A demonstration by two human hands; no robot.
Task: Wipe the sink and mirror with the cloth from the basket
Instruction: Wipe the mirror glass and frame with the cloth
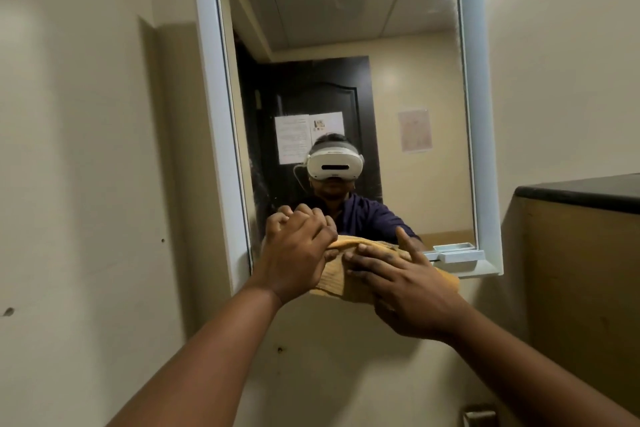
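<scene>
1. Both bare forearms reach forward and up from the bottom of the view toward the lower edge of the mirror (pixel 346 45), with the wrists roughly level.
2. The left hand (pixel 294 253) has its back to the camera and its fingers curled; it grips the left end of the cloth (pixel 337 279), and its knuckles sit at the lower left corner of the glass, close to or touching it.
3. The right hand (pixel 405 288) lies on top of the cloth with its fingers spread and fairly straight, pointing left toward the other hand; it presses the cloth rather than pinching it, and the index finger sticks up toward the glass.
4. The cloth is yellow-orange with a ribbed knit texture. It is bunched between the two hands, at the bottom of the mirror and over the lower frame, and a corner pokes out to the right of the right hand.
5. The mirror is a tall rectangle in a white frame on a cream wall (pixel 86 149). Smears show on the glass near its upper right edge and along its lower left side.
6. The glass reflects the person wearing a white headset (pixel 335 166), a dark door with papers stuck to it, and a panelled ceiling.
7. A small white tray (pixel 462 255) sits on the frame's lower ledge at the right corner; what it holds cannot be told.
8. At the right, a dark-topped counter (pixel 585 192) stands on a brown panel.
</scene>
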